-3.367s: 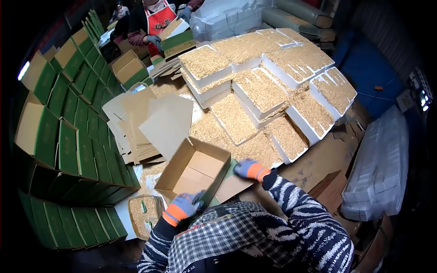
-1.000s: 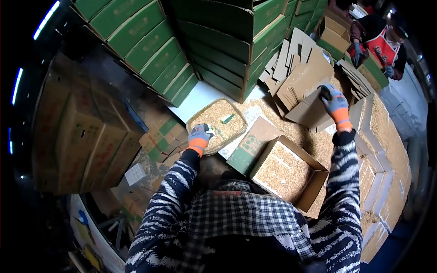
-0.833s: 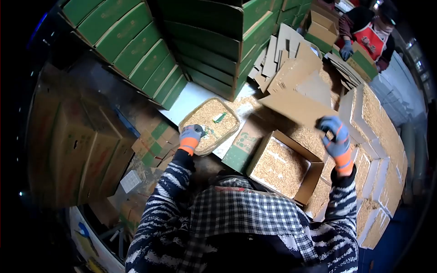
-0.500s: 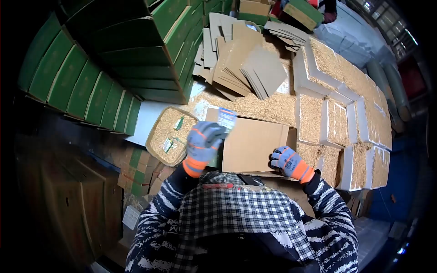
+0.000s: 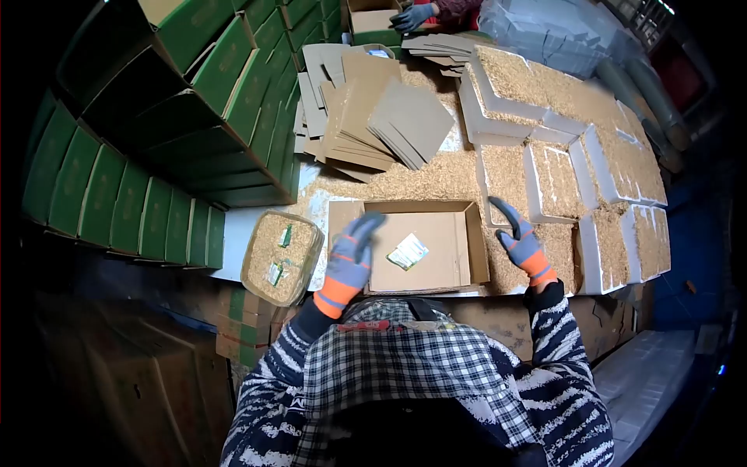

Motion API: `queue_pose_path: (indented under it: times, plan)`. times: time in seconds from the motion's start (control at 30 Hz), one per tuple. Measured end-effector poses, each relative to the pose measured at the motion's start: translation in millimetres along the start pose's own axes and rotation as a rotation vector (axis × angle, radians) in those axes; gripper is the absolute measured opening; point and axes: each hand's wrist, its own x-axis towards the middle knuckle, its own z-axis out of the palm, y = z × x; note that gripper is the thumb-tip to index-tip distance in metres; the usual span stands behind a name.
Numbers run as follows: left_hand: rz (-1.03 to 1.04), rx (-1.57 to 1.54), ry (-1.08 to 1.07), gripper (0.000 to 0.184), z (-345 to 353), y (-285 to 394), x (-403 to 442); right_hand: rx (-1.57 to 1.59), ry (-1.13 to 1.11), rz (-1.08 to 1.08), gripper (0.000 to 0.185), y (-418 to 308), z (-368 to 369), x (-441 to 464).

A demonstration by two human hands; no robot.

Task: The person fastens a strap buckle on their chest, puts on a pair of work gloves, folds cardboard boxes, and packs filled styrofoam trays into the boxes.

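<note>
An open cardboard box (image 5: 455,274) lies in front of me, with a small white, blue and green printed packet (image 5: 408,251) resting tilted on its floor. My left hand (image 5: 352,257), in a grey and orange glove, hovers by the box's left side with its fingers apart and nothing visible in it. To the right of the box, my right hand (image 5: 523,243) is open, thumb and fingers spread, near the white blocks topped with tan flakes. At the left stands a plastic tub (image 5: 313,268) of similar tan flakes, with small green and white packets (image 5: 275,272) on top.
Flat cardboard sheets (image 5: 410,124) lie fanned out behind the box. Stacked green boxes (image 5: 257,117) rise at the left. White blocks (image 5: 554,183) covered in flakes fill the right. Another person's gloved hand (image 5: 414,17) is at a box at the back.
The packet has left my left hand and now lies in the box. My right hand has let go of the box's edge and opened to the right. The view has shifted.
</note>
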Motion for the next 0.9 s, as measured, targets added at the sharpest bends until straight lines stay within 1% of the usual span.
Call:
queue_pose_path:
  times: [0.03, 0.07, 0.1, 0.13, 0.17, 0.2, 0.23, 0.27, 0.3, 0.33, 0.37, 0.4, 0.43, 0.47, 0.5, 0.57, 0.6, 0.63, 0.67, 0.7, 0.73, 0.77, 0.8, 0.83, 0.9]
  plan:
    - [-0.084, -0.089, 0.158, 0.049, -4.7, -21.6, -7.5, -0.065, 0.076, -0.006, 0.067, 21.8, -5.7, -0.2]
    - [-0.083, -0.083, 0.157, 0.049, 2.2, -46.8, -16.1, 0.156, 0.027, 0.117, 0.071, 41.9, 2.8, -2.3]
    - [-0.356, -0.273, 0.032, 0.054, 14.7, -78.0, -26.6, 0.374, -0.027, 0.234, 0.075, 70.4, 18.1, -6.4]
    - [-0.626, -0.463, -0.089, 0.063, 24.9, -100.7, -36.1, 0.311, -0.196, 0.329, 0.081, 132.8, 40.6, -12.7]
    - [-0.859, -0.549, -0.069, 0.083, 46.7, -101.9, -41.2, 0.480, -0.228, 0.503, 0.083, 141.5, 65.8, -15.5]
    - [-0.705, -0.239, -0.169, 0.096, 86.8, -166.0, -62.3, 0.108, -0.271, 0.462, 0.086, 166.9, 90.0, -16.4]
    - [-0.733, -0.360, -0.277, 0.102, 81.4, -134.9, -49.1, 0.101, -0.289, 0.391, 0.090, 150.3, 101.5, -16.9]
    - [-0.846, -0.388, -0.002, 0.101, 91.3, -102.3, -43.1, 0.225, -0.200, 0.495, 0.091, 112.9, 106.9, -19.2]
    - [-0.812, -0.316, 0.052, 0.100, 105.9, -120.5, -47.4, 0.170, -0.139, 0.516, 0.092, 103.1, 110.8, -21.8]
    - [-0.774, -0.313, 0.091, 0.099, 92.8, -97.6, -42.0, 0.086, -0.098, 0.283, 0.090, 142.0, 126.7, -27.5]
    - [-0.718, -0.347, 0.118, 0.096, 88.5, -97.6, -43.8, 0.316, -0.022, 0.299, 0.091, 124.4, 128.9, -30.4]
    - [-0.690, -0.398, 0.140, 0.090, 80.3, -90.3, -41.4, 0.328, 0.055, 0.277, 0.094, 116.9, 134.0, -28.6]
    - [-0.616, -0.267, 0.162, 0.070, 81.2, -98.6, -41.3, 0.434, 0.084, 0.197, 0.095, 115.3, 137.1, -16.0]
    - [-0.601, -0.255, 0.194, 0.070, 74.5, -102.6, -26.0, 0.512, 0.136, 0.182, 0.093, 91.8, 131.7, 0.0]
    - [-0.585, -0.385, 0.205, 0.066, 65.7, -105.3, -7.0, 0.591, 0.192, 0.172, 0.092, 55.9, 117.6, 15.3]
    - [-0.553, -0.644, 0.200, 0.062, 37.2, -107.1, 26.5, 0.738, 0.209, 0.135, 0.084, -2.4, 80.3, 52.5]
    - [-0.414, -0.804, 0.192, 0.066, 4.8, -87.2, 51.0, 0.812, 0.198, 0.051, 0.077, -36.6, 59.2, 71.8]
    - [-0.271, -0.960, 0.179, 0.071, -41.3, -47.1, 78.9, 0.884, 0.188, -0.032, 0.070, -70.6, 39.1, 92.3]
    - [0.139, -0.732, 0.146, 0.074, -96.6, -3.4, 89.3, 0.920, 0.195, -0.067, 0.060, -96.8, 20.6, 113.1]
    - [0.276, -0.760, 0.193, 0.069, -143.5, 26.9, 105.1, 0.956, 0.205, -0.101, 0.052, -122.3, 2.6, 134.2]
    - [0.390, -0.492, 0.439, 0.060, -190.8, 72.6, 113.4, 1.091, 0.150, -0.104, 0.047, -153.6, -14.6, 153.7]
    - [0.501, -0.071, 0.641, 0.054, -243.2, 86.8, 122.9, 1.226, 0.095, -0.106, 0.042, -182.1, -28.5, 174.9]
    - [0.519, -0.165, 0.817, 0.051, -283.2, 103.7, 132.3, 1.226, 0.098, -0.114, 0.042, -205.0, -36.6, 198.9]
    - [0.592, -0.254, 0.996, 0.054, -320.6, 112.4, 142.7, 1.212, 0.095, -0.287, 0.041, -227.7, -43.1, 222.6]
    - [0.700, -0.182, 1.175, 0.062, -405.0, 93.2, 165.9, 1.168, 0.094, -0.636, 0.040, -274.6, -52.0, 266.8]
